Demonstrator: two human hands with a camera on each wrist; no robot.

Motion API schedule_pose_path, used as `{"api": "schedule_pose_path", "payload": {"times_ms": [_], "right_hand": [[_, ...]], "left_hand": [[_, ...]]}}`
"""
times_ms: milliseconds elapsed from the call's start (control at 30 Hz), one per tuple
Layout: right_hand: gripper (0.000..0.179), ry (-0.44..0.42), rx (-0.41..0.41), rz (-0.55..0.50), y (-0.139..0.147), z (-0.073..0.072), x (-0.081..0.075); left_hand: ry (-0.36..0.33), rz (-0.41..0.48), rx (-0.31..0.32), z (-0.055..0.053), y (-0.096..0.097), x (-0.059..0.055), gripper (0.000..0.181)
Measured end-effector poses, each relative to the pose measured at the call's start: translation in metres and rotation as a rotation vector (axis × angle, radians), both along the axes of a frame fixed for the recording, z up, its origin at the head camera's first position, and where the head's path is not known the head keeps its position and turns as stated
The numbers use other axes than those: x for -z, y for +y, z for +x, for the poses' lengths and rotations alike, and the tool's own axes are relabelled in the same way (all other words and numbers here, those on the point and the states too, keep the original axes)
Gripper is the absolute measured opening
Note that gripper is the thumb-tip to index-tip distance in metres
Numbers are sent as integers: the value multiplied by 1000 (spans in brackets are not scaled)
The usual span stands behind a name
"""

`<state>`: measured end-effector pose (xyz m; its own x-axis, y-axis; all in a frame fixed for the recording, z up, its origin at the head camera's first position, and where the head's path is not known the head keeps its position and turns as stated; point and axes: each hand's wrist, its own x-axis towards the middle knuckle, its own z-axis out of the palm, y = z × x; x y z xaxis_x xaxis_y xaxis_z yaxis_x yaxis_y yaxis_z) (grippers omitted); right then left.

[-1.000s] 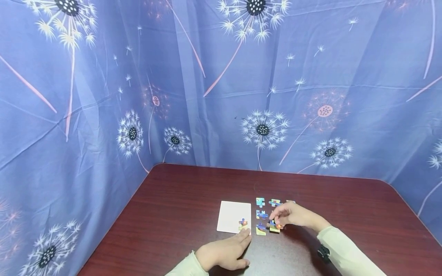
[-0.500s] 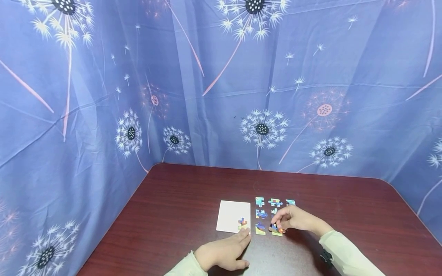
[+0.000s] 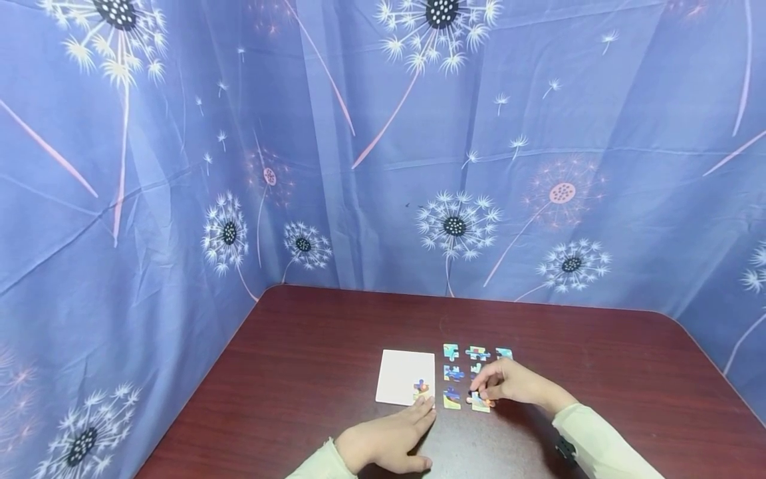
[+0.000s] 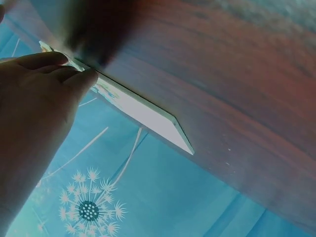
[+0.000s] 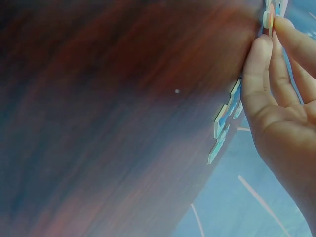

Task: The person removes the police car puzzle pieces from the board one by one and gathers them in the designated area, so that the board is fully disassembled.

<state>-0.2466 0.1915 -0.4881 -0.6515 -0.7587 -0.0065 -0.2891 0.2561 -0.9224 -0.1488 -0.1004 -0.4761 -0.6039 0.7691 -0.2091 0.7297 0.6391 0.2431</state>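
In the head view, my left hand [image 3: 391, 436] lies with extended fingers at the near right corner of a white square board [image 3: 399, 372]. A jigsaw puzzle piece [image 3: 421, 386] with a purple tab lies on that corner, just beyond the fingertips. My right hand [image 3: 514, 382] pinches another jigsaw puzzle piece [image 3: 479, 403], mostly yellow and pale, between thumb and fingers. The right wrist view shows this held piece [image 5: 268, 19] edge-on at the thumb tip. From the left wrist, the board [image 4: 148, 116] appears low along the table, the left fingers [image 4: 81, 81] on its edge.
Between the hands lies a column of loose pieces, among them a yellow-and-blue one [image 3: 451, 398] and a blue one [image 3: 453, 372]. Farther back are more pieces [image 3: 477, 353], partly behind the right hand. The dark red table [image 3: 311, 346] meets a blue dandelion curtain [image 3: 371, 253].
My right hand has shifted the pinched piece slightly towards me and right, and its face now catches more light. The left hand stays in place on the board's corner.
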Motion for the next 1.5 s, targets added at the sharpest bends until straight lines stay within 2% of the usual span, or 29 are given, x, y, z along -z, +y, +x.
{"api": "schedule_pose_path", "payload": {"times_ms": [233,467,667,767,933,1267,1500], "right_hand": [[15,11,4,-8,0,1,1],[15,14,57,40,-3,2,-4],[16,40,59,16,-10,5,-7],[17,83,49,26,-17,7,-6],[20,103,47,31,-33,9,-7],[24,176,75,53,-69,7,-9],[26,227,75,55,-90,7,-5]], "left_hand": [[63,39,-15,-4,-8,-3,72],[126,125,-98,-20,-26,1,67],[87,180,-192,-36,-47,1,68],[68,187,-225,-44,-55,3,69],[32,217,-267,-56,-63,3,72],[-13,188,-265,-71,-70,5,78],[-40,174,-286,-75,-70,12,84]]}}
